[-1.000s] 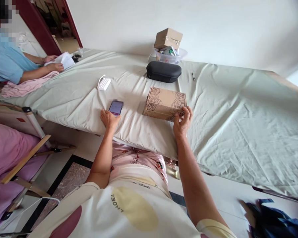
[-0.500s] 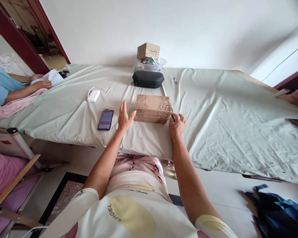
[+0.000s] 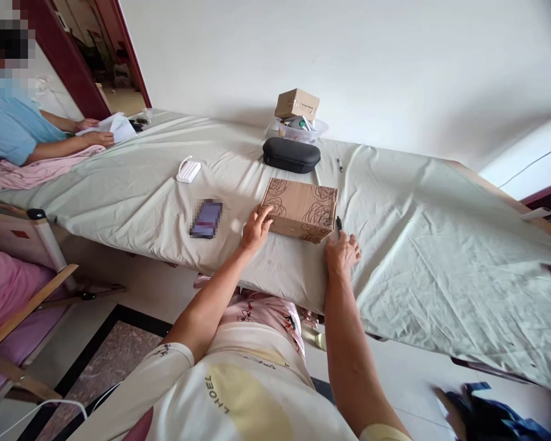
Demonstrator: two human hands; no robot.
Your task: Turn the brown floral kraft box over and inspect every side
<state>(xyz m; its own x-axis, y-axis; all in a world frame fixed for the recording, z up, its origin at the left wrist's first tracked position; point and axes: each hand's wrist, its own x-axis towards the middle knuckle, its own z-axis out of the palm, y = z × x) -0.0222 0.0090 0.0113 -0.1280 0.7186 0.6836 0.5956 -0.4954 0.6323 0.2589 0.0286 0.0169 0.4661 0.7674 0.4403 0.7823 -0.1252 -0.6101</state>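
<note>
A brown cardboard box (image 3: 303, 207) printed with dark rose outlines lies on the table's pale green sheet (image 3: 417, 239) in front of me. My left hand (image 3: 256, 228) rests open with its fingers on the box's near left corner. My right hand (image 3: 342, 251) sits just right of the box's near right corner, closed around a dark pen (image 3: 338, 224) whose tip points up beside the box. A phone (image 3: 206, 218) lies on the sheet left of my left hand.
Behind the box lie a black zip case (image 3: 291, 155), a small white device (image 3: 188, 169) and a pen (image 3: 340, 164). A clear tub (image 3: 298, 130) with a cardboard carton (image 3: 296, 103) on top stands at the wall. A person in blue (image 3: 13, 125) sits at the far left with papers.
My left hand left the phone, crossed to the right and came down on the box's left corner. My right hand let go of the box's right end and now holds a pen beside it.
</note>
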